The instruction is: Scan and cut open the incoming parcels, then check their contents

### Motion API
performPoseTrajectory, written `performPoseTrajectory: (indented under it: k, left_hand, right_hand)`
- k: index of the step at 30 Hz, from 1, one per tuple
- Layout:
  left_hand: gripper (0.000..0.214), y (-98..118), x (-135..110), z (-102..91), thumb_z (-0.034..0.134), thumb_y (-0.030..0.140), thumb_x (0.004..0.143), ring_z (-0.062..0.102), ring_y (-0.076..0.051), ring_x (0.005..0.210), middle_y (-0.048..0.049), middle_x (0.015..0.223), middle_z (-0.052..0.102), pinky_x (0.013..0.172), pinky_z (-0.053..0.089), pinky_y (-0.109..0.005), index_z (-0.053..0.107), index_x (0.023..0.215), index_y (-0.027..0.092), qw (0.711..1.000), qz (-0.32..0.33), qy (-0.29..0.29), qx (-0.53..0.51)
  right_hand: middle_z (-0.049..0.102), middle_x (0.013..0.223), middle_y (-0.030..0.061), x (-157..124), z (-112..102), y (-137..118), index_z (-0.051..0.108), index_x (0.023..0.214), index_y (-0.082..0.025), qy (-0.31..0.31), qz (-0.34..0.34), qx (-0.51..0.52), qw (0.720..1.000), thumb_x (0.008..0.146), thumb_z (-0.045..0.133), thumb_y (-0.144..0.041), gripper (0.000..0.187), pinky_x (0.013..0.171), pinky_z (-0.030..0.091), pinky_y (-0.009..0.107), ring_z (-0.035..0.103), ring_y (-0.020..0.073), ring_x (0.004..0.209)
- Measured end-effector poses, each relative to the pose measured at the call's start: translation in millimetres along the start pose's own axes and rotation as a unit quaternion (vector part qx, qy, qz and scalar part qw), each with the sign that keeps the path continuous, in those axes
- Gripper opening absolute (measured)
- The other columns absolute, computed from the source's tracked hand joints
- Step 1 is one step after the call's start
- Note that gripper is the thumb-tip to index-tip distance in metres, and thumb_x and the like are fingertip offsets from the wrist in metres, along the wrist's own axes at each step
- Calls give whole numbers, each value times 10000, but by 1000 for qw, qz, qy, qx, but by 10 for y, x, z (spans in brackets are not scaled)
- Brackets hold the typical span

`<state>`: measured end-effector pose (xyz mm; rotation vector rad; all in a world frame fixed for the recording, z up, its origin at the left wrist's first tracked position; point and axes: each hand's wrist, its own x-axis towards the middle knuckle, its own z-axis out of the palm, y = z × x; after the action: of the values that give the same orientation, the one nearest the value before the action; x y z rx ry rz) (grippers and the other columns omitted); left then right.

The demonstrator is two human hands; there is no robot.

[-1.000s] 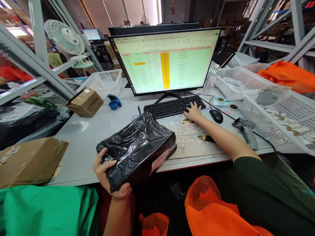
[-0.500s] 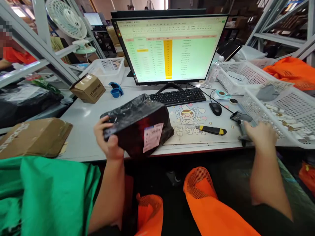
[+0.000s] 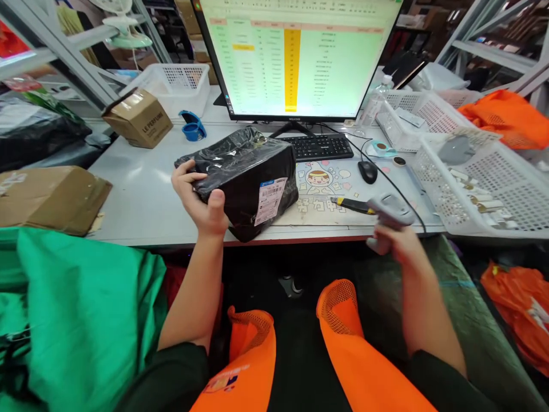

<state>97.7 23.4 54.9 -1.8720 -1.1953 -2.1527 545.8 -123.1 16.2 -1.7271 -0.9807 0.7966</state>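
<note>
My left hand (image 3: 201,197) is closed on the left end of a black plastic-wrapped parcel (image 3: 240,163), tilted above the front of the desk. A white barcode label (image 3: 270,200) shows on the parcel's side, turned toward me. My right hand (image 3: 397,243) grips the handle of a grey barcode scanner (image 3: 391,210), raised off the desk near its front edge, with its head tilted up. Behind the scanner, a yellow-and-black utility knife (image 3: 354,205) lies on the cartoon desk mat (image 3: 317,214), partly hidden by the scanner's head.
A monitor (image 3: 300,68) with a spreadsheet stands behind the keyboard (image 3: 321,147) and mouse (image 3: 368,171). White baskets (image 3: 514,200) line the right. On the left are a small carton (image 3: 139,120), a blue cup-like container (image 3: 194,130) and a larger carton (image 3: 55,197).
My right hand has lifted the scanner from the desk and brought it left, toward the parcel. The parcel stays in my left hand. The camera view has tipped downward.
</note>
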Motion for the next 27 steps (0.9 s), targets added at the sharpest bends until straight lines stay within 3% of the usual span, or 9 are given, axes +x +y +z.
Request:
performPoseTrajectory:
  k: [2,5,9,13,17,19,21,24,27]
  left_hand:
    - [636,116,-78,63,541,822,916,556,-337,1382,-192,1366,597,1254,349,-584,579,1070,206,1000,10,-5,18]
    - [625,226,-149,130,534,819,920,537,-336,1424,-205,1403,588,1288,300,-604,569,1073,214,999,27,-13,39]
    - [601,186,-152,59,539,790,936,531,-340,1448,-218,1444,590,1321,249,-608,579,1087,211,999,33,-15,25]
    - [547,-237,58,-235,510,702,951,483,-368,1508,-201,1542,574,1308,305,-582,636,1089,189,997,-55,-47,-38]
    - [512,-585,443,-556,376,594,948,611,-405,1350,-162,1343,701,1206,415,-679,653,997,167,981,-182,-1,-73]
    - [448,-466,518,-620,467,549,966,616,-398,1343,-140,1326,708,1209,404,-686,692,1045,170,992,-107,61,43]
    - [401,-168,435,-580,580,529,966,577,-394,1403,-128,1422,667,1229,378,-685,718,1164,208,987,34,84,133]
    - [489,292,123,-409,701,631,872,534,-438,1440,-119,1390,672,1281,230,-766,706,1231,300,976,126,-107,144]
    - [444,411,-72,-378,909,442,681,647,-434,1238,-72,1080,715,1289,124,-800,682,1048,338,969,72,-139,188]
  right_hand:
    - [772,856,42,-302,438,-209,759,1112,-225,-78,-22,23,996,648,852,-413,509,693,643,403,749,269,771]
    - [816,1139,70,-596,978,-446,788,1175,-258,-158,-92,48,982,684,855,-370,508,967,643,478,769,318,1088]
    - [811,1212,75,-727,1136,-518,794,1177,-252,-153,-122,60,979,698,867,-365,497,1037,623,504,762,332,1153]
    - [809,866,61,-522,600,-325,781,1020,-256,-45,-25,36,998,685,892,-479,417,691,669,437,769,280,753]
    - [698,625,43,104,-185,-1,679,853,-254,101,90,9,991,631,895,-489,389,471,558,353,666,240,535]
    - [699,641,62,497,-505,142,668,858,-251,125,139,4,982,635,872,-467,371,466,551,363,668,251,542]
    - [723,701,108,858,-751,251,671,830,-241,120,168,-53,977,674,836,-473,324,539,599,422,714,294,630]
    - [755,849,185,1202,-1005,326,654,743,-246,150,172,-195,954,703,841,-523,337,825,626,615,757,428,967]
    - [743,1023,278,1237,-1087,243,672,713,-234,197,159,-341,905,735,872,-550,375,1055,481,734,642,544,1263]
